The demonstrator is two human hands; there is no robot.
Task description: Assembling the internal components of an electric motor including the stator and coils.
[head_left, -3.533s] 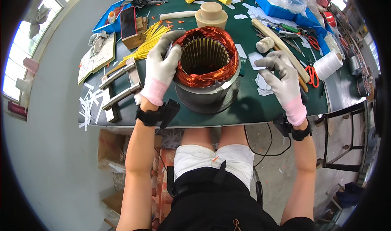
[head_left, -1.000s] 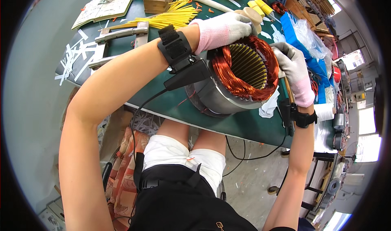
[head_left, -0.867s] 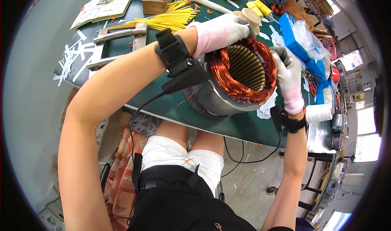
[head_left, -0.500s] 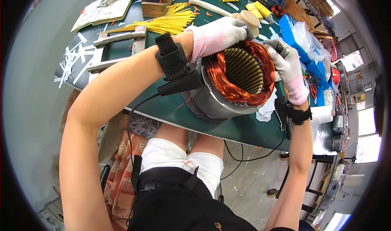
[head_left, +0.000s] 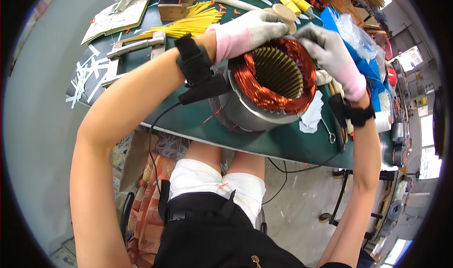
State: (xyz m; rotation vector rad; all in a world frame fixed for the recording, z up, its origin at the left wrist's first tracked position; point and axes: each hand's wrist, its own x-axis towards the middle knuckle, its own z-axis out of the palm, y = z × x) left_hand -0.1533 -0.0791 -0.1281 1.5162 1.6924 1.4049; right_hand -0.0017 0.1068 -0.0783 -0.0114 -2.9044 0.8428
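A motor stator point(head_left: 258, 119), a grey metal cylinder, stands on the green table in front of me. Thick copper windings point(head_left: 244, 81) ring its top, and dark slots with yellowish liners point(head_left: 278, 72) line the bore. My left hand point(head_left: 262, 29), in a white glove with a pink cuff, reaches over the winding's far side, its fingers curled down. My right hand point(head_left: 325, 46), gloved alike, is at the far right of the winding, fingers bent and pressed together, close to the left fingertips. Whatever lies between the fingers of either hand is hidden. A wooden mallet point(head_left: 285, 14) lies just behind the left hand.
Yellow strips point(head_left: 198, 20) and white paper slips point(head_left: 87, 74) lie at the left, near a metal frame point(head_left: 137, 47) and an open notebook point(head_left: 118, 17). Blue boxes with plastic wrap point(head_left: 351, 36) stand at right. White paper pieces point(head_left: 311, 114) and scissor-like tools point(head_left: 330, 135) lie beside the stator.
My right hand has moved away from me along the winding, closer to my left hand. The left hand has shifted slightly. The whole view has tilted a little.
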